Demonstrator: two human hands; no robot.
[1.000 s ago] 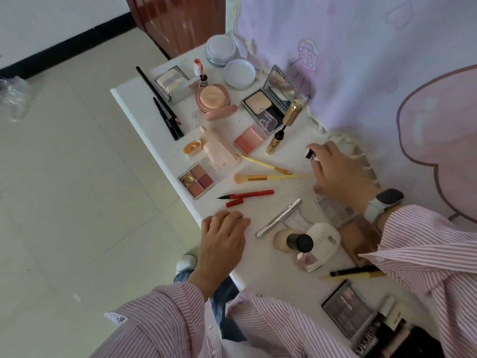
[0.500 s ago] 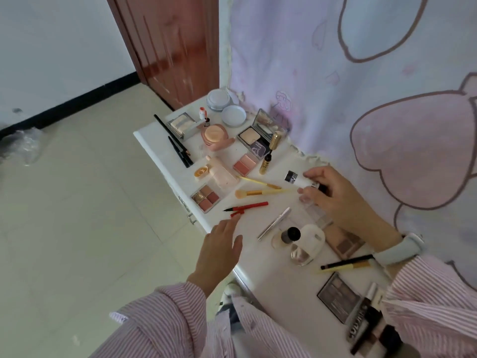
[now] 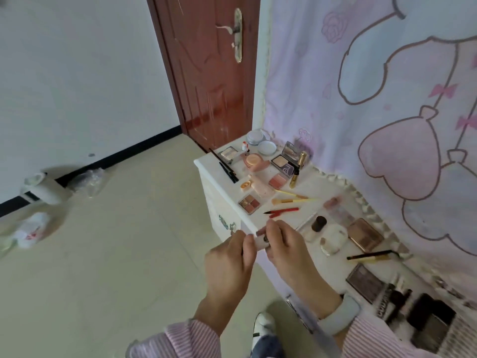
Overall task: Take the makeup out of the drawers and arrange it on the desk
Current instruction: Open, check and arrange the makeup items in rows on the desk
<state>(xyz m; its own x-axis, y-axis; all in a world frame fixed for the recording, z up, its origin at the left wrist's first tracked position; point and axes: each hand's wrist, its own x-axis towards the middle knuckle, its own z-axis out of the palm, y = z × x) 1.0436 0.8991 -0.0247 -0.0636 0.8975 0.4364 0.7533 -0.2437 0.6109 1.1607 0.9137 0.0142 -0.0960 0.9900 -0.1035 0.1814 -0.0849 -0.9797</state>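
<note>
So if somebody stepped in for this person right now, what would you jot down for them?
Left hand and right hand: both pinch one small white tube, held in the air just off the front edge of the white desk.
Done: many items already lie on the desk, among them an eyeshadow palette, two yellow-handled brushes and a red eyeliner pen.
Left: set the tube down with the rest. Whether the drawers still hold makeup cannot be seen.
</note>
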